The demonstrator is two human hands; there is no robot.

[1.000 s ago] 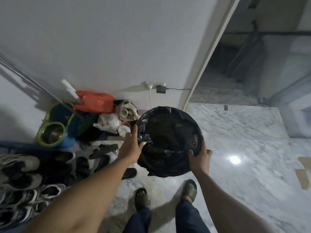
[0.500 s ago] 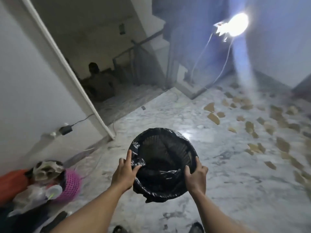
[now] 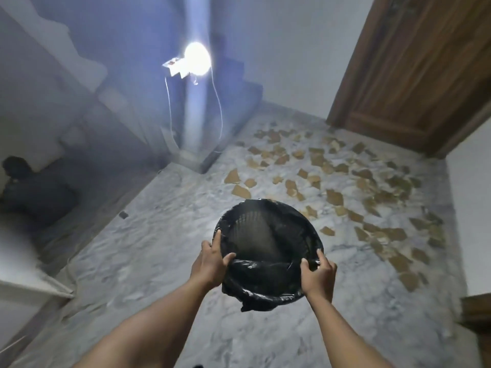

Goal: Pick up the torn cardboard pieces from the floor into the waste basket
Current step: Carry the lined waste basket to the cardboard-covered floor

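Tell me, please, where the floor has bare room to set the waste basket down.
Bare marble floor lies left of the waste basket, between it and the ledge, and in the near foreground below it. Right of the basket and beyond it, toward the wooden door, torn cardboard pieces crowd the floor.

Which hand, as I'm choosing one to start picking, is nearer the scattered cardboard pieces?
Right. The right hand grips the waste basket rim on the side facing the cardboard pieces; the left hand grips the far side.

Black-lined waste basket – tan cardboard pieces – floor seemingly grey-veined marble.
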